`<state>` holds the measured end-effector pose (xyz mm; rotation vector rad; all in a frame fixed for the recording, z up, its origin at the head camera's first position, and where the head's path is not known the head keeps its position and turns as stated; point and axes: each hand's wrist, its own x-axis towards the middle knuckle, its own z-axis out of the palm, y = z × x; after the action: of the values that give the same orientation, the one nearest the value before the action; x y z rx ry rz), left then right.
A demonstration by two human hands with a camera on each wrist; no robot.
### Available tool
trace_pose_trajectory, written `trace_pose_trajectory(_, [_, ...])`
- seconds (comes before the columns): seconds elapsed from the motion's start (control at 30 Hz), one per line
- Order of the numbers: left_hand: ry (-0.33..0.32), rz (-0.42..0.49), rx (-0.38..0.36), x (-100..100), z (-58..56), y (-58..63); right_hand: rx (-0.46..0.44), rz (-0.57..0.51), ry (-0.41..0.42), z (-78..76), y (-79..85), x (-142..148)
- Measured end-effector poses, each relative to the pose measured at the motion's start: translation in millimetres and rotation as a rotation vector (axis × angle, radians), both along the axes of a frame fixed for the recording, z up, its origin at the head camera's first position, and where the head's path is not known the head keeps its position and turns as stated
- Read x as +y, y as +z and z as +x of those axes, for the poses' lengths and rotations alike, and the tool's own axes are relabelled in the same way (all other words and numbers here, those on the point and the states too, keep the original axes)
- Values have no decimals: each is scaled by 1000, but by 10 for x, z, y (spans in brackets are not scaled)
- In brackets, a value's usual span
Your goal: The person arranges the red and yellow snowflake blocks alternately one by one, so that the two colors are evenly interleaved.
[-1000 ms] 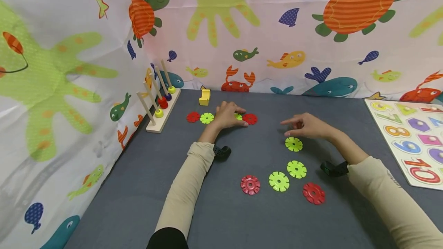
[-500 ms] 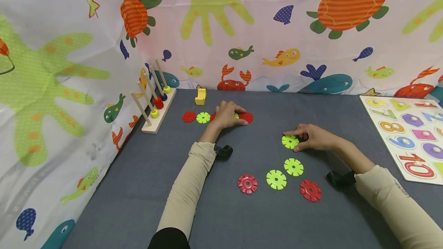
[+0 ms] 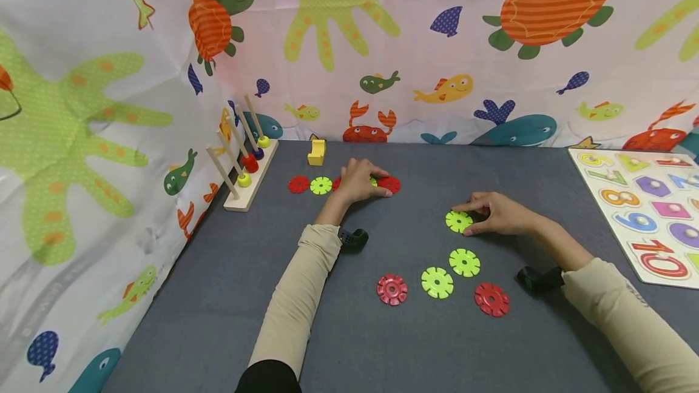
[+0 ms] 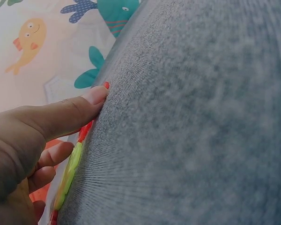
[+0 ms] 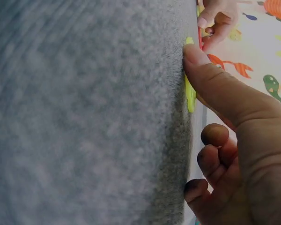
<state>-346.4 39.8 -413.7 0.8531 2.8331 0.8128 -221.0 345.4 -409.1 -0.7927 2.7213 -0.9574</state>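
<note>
My left hand (image 3: 357,182) lies over a row of notched plastic discs, its thumb and forefinger at opposite edges of the red disc (image 3: 390,184) at the right end. The left wrist view shows the thumb on that disc's rim, beside a green disc (image 4: 69,176). In the row's left part are a red disc (image 3: 298,184) and a green disc (image 3: 321,185); my hand hides the middle. My right hand (image 3: 499,214) pinches a green disc (image 3: 457,221) flat at the table, thumb and forefinger at its edges. Closer to me lie two green discs (image 3: 465,262) and two red ones (image 3: 493,299).
A wooden peg stand (image 3: 248,184) with coloured rings and a yellow block (image 3: 317,153) stand at the back left. A number puzzle board (image 3: 644,223) lies on the right. Printed cloth (image 3: 404,47) walls the grey table (image 3: 349,344) at the back and left.
My right hand has come down from just beyond the green disc, and its thumb and forefinger now hold that disc's edges. The left hand stays over the row. The head view has shifted slightly.
</note>
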Motion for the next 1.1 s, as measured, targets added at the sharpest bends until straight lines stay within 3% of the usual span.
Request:
trace_pose_trajectory(0.4, [-3, -1, 13, -24, -17, -18, 58, -67, -8, -23, -14, -82])
trace_pose_trajectory(0.6, [2, -6, 20, -5, 0, -32, 82, -76, -86, -374, 81, -300])
trace_pose_trajectory(0.77, [0, -9, 13, 9, 13, -37, 61, -53, -129, -684, 15, -480])
trace_pose_trajectory(1.1, [-8, -30, 19, -25, 5, -6, 18, 17, -219, -850, -83, -614])
